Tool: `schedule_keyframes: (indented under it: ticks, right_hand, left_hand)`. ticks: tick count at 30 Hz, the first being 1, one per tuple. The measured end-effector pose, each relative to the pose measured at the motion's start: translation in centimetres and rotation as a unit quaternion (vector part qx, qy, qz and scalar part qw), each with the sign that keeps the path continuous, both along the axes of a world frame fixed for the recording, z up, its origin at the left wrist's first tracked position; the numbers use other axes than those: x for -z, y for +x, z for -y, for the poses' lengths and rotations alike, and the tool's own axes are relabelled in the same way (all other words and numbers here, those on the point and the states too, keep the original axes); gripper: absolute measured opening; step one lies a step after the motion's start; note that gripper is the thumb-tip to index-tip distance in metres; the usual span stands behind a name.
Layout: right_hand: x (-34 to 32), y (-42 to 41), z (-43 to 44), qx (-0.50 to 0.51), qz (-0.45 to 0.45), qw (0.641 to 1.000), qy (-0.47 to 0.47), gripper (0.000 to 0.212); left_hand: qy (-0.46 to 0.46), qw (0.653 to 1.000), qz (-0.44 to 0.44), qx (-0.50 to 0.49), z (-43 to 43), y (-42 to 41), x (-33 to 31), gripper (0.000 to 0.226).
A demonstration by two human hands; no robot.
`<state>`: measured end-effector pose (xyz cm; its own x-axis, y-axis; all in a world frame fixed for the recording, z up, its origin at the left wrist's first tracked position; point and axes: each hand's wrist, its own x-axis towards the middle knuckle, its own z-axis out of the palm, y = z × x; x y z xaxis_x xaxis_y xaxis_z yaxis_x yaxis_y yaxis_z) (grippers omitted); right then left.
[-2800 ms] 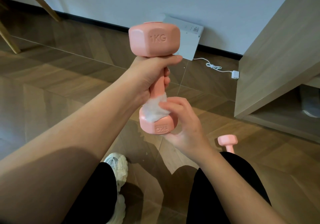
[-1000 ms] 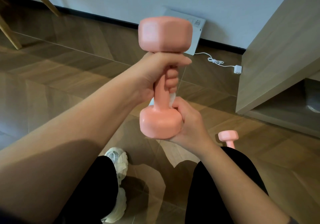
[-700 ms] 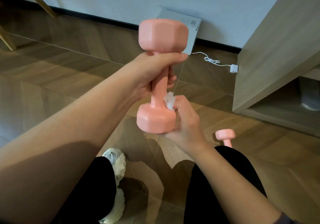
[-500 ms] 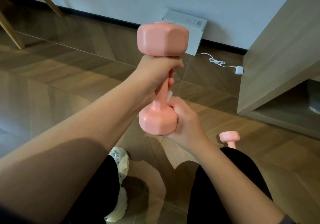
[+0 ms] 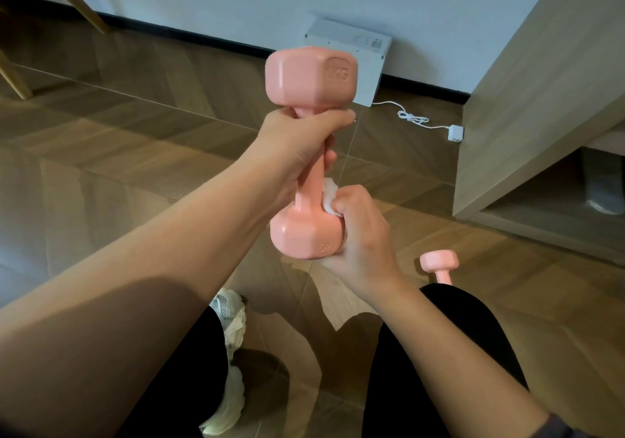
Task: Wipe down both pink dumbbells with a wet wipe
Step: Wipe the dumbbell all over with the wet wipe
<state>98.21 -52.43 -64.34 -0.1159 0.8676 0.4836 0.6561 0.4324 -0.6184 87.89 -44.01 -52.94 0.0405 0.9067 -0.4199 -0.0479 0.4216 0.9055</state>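
Currently, a person looking down at their own arms holds one pink dumbbell (image 5: 310, 77) upright in the air, at the centre of the scene. Their left hand (image 5: 299, 143) is clenched around the top of its handle, just under the upper weight. Their right hand (image 5: 363, 234) curls round the lower end, its fingers pressing a crumpled white wet wipe (image 5: 329, 197) against the handle where it meets the lower weight. The second pink dumbbell (image 5: 439, 261) stands on the wooden floor (image 5: 135, 140) to the right, partly hidden behind the right knee, with neither hand touching it.

Likely risks: the wipe probably leaves the handle damp, so the left hand's hold could slip and the weight could drop onto the white shoe (image 5: 227, 305) just below, or onto the floor. The wipe is bunched small, so it may miss parts of the flat faces. Shifting the right leg could knock the second dumbbell over.
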Motion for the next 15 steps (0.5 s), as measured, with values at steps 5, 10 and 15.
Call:
schedule_keyframes:
  ticks: [5, 10, 15]
  right_hand:
    - [-0.29, -0.03, -0.42, -0.059, -0.046, 0.992, -0.106, 0.055]
    - [-0.95, 0.39, -0.23, -0.088, -0.085, 0.987, -0.101, 0.055]
    - [-0.27, 0.23, 0.03, -0.047, -0.059, 0.993, -0.089, 0.054]
  left_hand:
    - [0.010, 1.000, 0.013, 0.015, 0.05, -0.34, -0.04, 0.022]
    - [0.005, 0.995, 0.068, 0.075, 0.08, -0.78, -0.52, 0.036]
    - [0.023, 0.989, 0.074, 0.127, 0.51, -0.78, -0.76, 0.040]
